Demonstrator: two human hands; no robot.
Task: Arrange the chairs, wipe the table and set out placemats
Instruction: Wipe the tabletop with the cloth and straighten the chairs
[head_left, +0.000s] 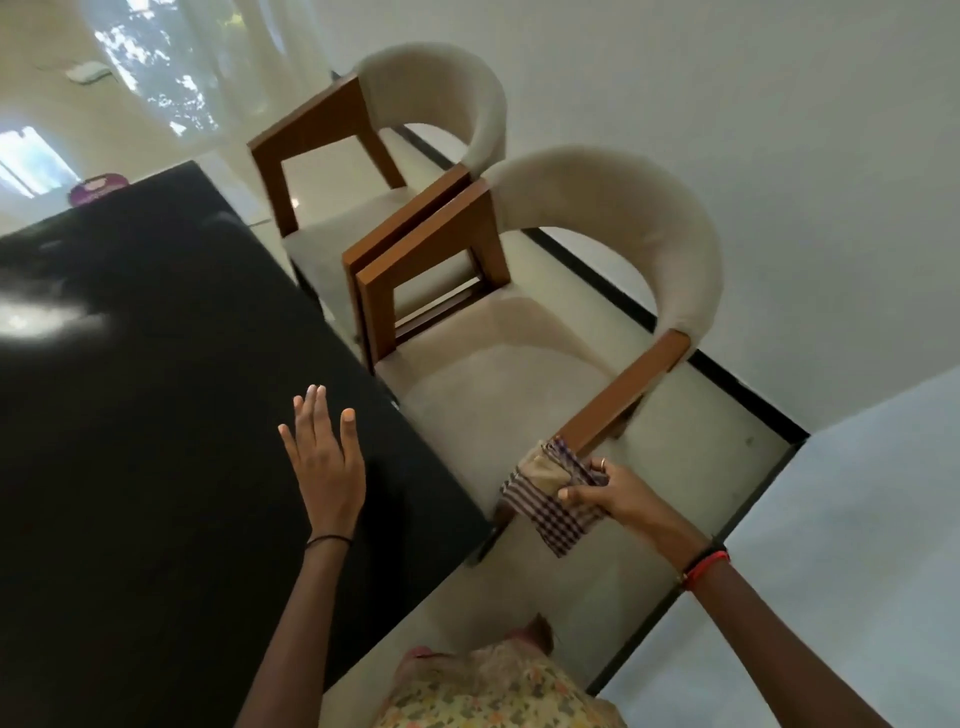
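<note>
A black glossy table (130, 415) fills the left of the view. Two beige cushioned chairs with brown wooden arms stand along its right side: a near chair (519, 395) and a far chair (431, 98). My left hand (327, 462) hovers flat, fingers straight, over the table's right part; I cannot tell if it touches. My right hand (608, 493) grips a checkered purple-and-white cloth (550, 499) at the front end of the near chair's right arm (618, 395).
A white wall (779, 156) runs close behind the chairs, with a black floor strip (727, 374) along its base. A purple object (96, 189) sits at the table's far end. Light floor lies beyond the table, with sheer curtains at the back.
</note>
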